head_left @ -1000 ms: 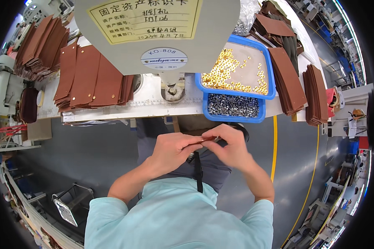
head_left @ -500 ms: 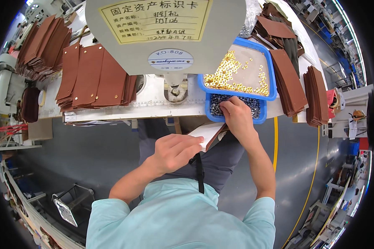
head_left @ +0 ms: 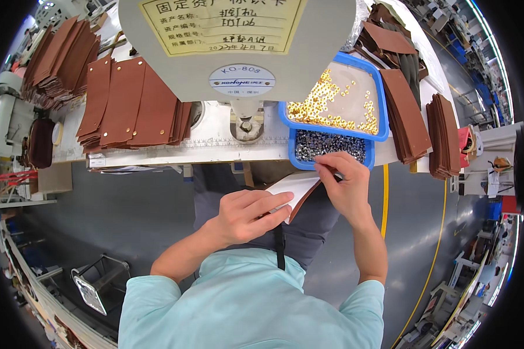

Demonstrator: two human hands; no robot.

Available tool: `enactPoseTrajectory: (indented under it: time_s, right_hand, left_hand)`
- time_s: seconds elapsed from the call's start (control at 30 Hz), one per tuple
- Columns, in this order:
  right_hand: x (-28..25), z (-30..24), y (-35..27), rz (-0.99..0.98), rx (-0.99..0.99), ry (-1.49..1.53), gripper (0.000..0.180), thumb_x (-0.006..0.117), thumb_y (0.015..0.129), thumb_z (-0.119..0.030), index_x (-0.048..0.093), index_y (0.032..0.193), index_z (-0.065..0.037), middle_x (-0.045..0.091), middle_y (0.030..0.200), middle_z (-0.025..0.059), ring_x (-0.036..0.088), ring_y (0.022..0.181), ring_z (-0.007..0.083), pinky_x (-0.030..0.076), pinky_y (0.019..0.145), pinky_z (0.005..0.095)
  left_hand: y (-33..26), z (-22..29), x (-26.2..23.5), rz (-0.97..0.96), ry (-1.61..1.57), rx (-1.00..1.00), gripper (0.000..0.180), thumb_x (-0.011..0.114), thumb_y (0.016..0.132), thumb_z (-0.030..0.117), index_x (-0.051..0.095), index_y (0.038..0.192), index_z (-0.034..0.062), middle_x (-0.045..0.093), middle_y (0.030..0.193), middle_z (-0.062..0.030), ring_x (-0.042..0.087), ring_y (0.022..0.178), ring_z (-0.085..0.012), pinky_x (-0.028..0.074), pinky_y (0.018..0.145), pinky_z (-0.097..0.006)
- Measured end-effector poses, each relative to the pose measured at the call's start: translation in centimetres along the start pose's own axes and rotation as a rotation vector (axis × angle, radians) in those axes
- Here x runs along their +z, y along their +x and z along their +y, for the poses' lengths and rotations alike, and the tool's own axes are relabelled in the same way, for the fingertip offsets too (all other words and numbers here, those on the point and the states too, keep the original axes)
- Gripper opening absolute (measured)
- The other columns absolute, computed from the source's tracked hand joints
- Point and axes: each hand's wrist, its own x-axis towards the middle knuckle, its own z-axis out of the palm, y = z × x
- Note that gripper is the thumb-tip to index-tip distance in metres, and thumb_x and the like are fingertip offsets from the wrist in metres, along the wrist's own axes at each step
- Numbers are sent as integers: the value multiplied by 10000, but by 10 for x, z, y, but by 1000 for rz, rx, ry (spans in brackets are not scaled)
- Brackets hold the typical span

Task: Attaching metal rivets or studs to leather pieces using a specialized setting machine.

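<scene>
Left hand (head_left: 247, 212) lies palm-down with fingers closed over the near part of a leather piece (head_left: 297, 189), gripping it above the lap, below the counter (head_left: 215, 148) edge. That piece shows a pale underside with a brown rim along its right edge, tilted up toward the right. Right hand (head_left: 346, 186), just beside it, pinches the piece's far corner between fingertips, close under the blue tray of dark rivets (head_left: 330, 146). Beyond that sits a blue tray of gold rivets (head_left: 337, 102). Open floor spreads either side of both forearms.
</scene>
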Motion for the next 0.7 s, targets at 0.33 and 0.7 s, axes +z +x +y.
enactPoseTrajectory:
  time_s: [0.33,0.7]
  right_hand:
    - [1,23,7,164,-128,-291,137,717,859,42,744,980,-14,719,950,112,711,792,275,567,687,362]
    - [-6,-26,-18,-443,9,400,188,730,810,72,780,975,-2,758,930,117,740,847,247,582,744,307]
  left_hand:
    - [-2,2,-3,-30,-4,-5,222,782,722,55,744,937,90,764,959,-48,712,733,-177,582,595,-268]
    - [-2,5,-5,-9,-116,-23,203,766,710,73,714,906,79,729,888,-22,695,722,-162,559,561,-281]
